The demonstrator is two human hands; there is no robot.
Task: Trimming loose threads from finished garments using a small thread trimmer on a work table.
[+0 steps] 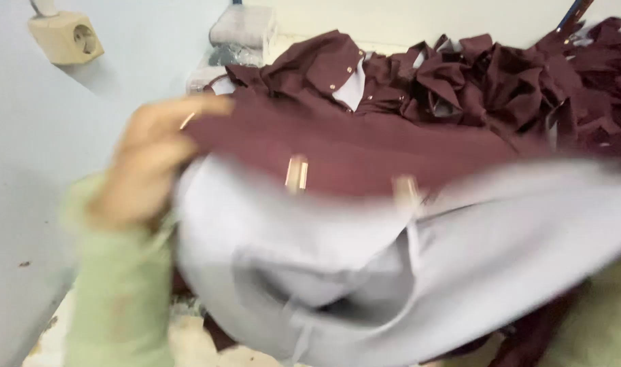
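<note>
Head camera view: at the left of the frame, the fingers (188,119) of the left hand (147,163) were curled over and gripping the top edge of a maroon cloth garment with pale grey lining and small brass snap fasteners (365,224). The hand was blurred, its wrist in a light green sleeve (116,299). The garment filled the centre and lower right, lining facing the camera, maroon band across the middle. The right hand was hidden; its grip could not be told. Behind, across the upper right, lay a heap of similar maroon garments (473,81). How many were finished or left was unclear; the held piece seemed mid-handling. A beige wall socket (65,37) sat at upper left on a pale blue wall (31,170).
</note>
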